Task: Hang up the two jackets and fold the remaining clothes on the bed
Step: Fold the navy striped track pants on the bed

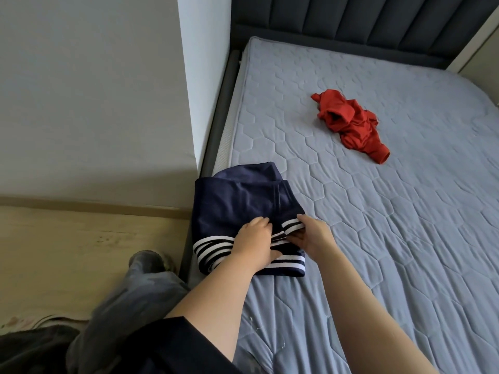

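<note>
The navy garment [243,209], with white-striped ribbing, lies partly folded at the near left corner of the mattress [378,211], its left edge overhanging the mattress side toward the floor. The left hand [255,240] rests palm-down on the striped hem, fingers bent over the fabric and gripping it. The right hand [314,237] pinches a striped cuff just right of the left hand, thumb on top, fingers tucked beneath the layer.

The red garment [351,122] lies crumpled and unfolded, well apart from the navy garment, toward the middle of the mattress and nearer the headboard [351,20]. No jackets or hangers are in view.

Risks, as judged:
- The navy garment sits at the mattress edge; a pull toward the left could drag the stack off onto the floor.
- The tucked cuff may spring loose once the pinch is released, since the ribbing looks springy, and spoil the fold.
- The layers are uneven near the top; pressing them flat without squaring could lock in a skewed fold.
- The red garment is a long reach from this corner.
</note>
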